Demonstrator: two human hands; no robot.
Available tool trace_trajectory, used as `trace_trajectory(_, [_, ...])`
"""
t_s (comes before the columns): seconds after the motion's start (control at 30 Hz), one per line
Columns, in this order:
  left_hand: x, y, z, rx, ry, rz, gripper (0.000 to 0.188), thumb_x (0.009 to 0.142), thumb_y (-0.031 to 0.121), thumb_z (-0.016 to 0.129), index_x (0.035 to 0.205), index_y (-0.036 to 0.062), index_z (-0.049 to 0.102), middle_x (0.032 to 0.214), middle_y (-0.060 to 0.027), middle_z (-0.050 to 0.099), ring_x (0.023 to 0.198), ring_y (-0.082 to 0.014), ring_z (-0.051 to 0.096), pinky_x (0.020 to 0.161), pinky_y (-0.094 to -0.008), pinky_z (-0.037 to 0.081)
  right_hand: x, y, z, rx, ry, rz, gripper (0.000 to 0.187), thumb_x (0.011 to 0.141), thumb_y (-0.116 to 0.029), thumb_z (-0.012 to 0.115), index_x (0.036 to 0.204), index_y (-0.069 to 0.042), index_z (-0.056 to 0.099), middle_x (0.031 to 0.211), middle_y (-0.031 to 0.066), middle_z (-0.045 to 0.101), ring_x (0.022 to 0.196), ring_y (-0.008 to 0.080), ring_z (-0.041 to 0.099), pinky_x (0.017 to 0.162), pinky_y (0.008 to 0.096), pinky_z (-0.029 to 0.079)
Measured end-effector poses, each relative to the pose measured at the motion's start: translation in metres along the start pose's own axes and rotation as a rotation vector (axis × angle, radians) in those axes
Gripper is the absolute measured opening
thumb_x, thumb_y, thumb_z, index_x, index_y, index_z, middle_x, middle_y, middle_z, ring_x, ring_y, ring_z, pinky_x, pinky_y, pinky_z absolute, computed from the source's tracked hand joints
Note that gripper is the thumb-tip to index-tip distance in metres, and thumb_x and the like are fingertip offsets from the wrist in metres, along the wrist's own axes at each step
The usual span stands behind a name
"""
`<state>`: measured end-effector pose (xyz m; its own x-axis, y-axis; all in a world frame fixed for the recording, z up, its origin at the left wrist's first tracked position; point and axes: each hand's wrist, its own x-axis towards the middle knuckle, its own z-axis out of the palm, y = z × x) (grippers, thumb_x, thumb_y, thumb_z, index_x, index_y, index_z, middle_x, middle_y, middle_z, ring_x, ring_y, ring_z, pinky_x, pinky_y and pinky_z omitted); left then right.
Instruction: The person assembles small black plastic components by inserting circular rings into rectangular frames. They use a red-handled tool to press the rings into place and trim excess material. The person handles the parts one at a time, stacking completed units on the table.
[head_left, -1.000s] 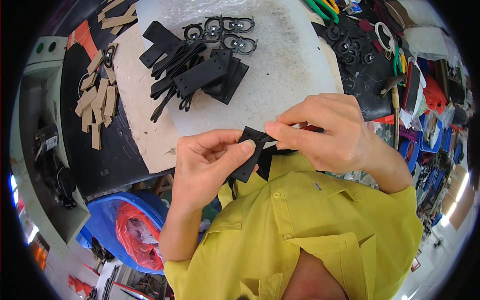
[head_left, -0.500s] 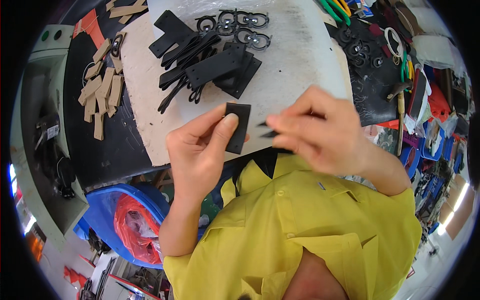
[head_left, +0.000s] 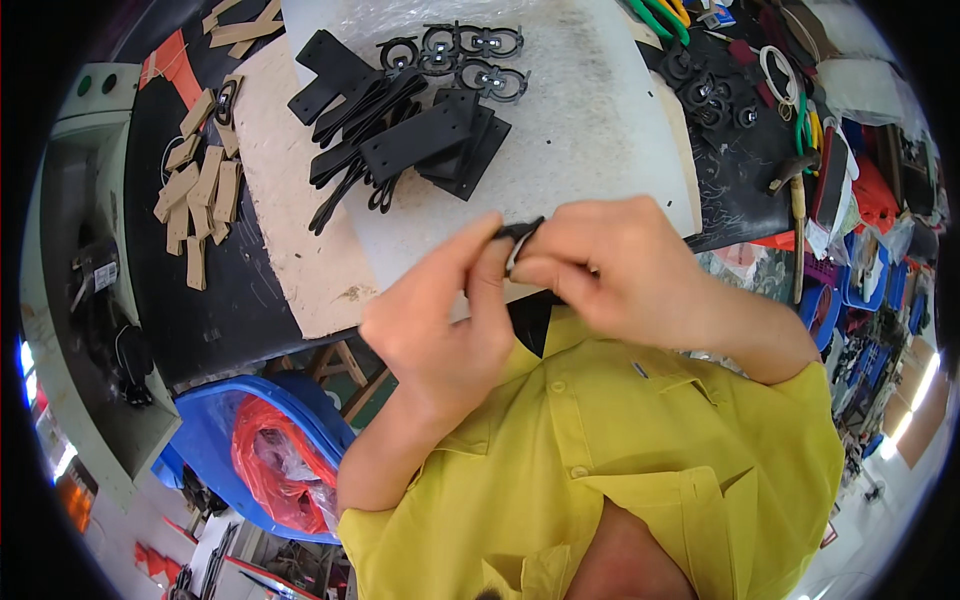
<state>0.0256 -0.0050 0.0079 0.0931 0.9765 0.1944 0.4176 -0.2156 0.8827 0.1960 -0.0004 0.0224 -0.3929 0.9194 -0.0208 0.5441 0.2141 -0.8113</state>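
Observation:
My left hand point(head_left: 440, 310) and my right hand point(head_left: 620, 265) meet in front of my chest, over the near edge of the work board. Both pinch a black flat piece point(head_left: 517, 231), bent and turned nearly edge-on between the fingertips. Fingers hide most of it. Beyond the hands lies a pile of black rectangular pieces point(head_left: 415, 140) with small holes, along with looped black straps point(head_left: 345, 180). Black ring-shaped buckles point(head_left: 490, 80) with shiny metal centres sit behind the pile.
Tan flat strips point(head_left: 205, 185) lie scattered on the black table point(head_left: 230, 320) at left. More black buckles point(head_left: 708, 90) and a wooden-handled hammer point(head_left: 798, 200) are at right. A blue bin point(head_left: 200, 430) holding red plastic bags point(head_left: 265, 465) stands below the table's left.
My hands have come together. The black flat piece, upright in my left hand before, is now bent between both hands. Two dark tips seen at my right fingers no longer show separately.

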Motion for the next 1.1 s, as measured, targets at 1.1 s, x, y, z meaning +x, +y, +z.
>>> trace_trajectory(1.1, [0.011,-0.004,-0.020,-0.736,-0.397,-0.722,0.012,0.081,-0.003,0.061,0.091,-0.0092,0.062,0.078,-0.0141,0.066,0.064,-0.0172,0.064,0.061,-0.0282,0.054,-0.001,0.005,-0.021,-0.251,0.249,-0.143,0.033,0.072,-0.018,0.071,0.102,-0.006,0.063,0.086,0.0064,0.058,0.066,0.0260,0.058,0.055,0.0322,0.047])
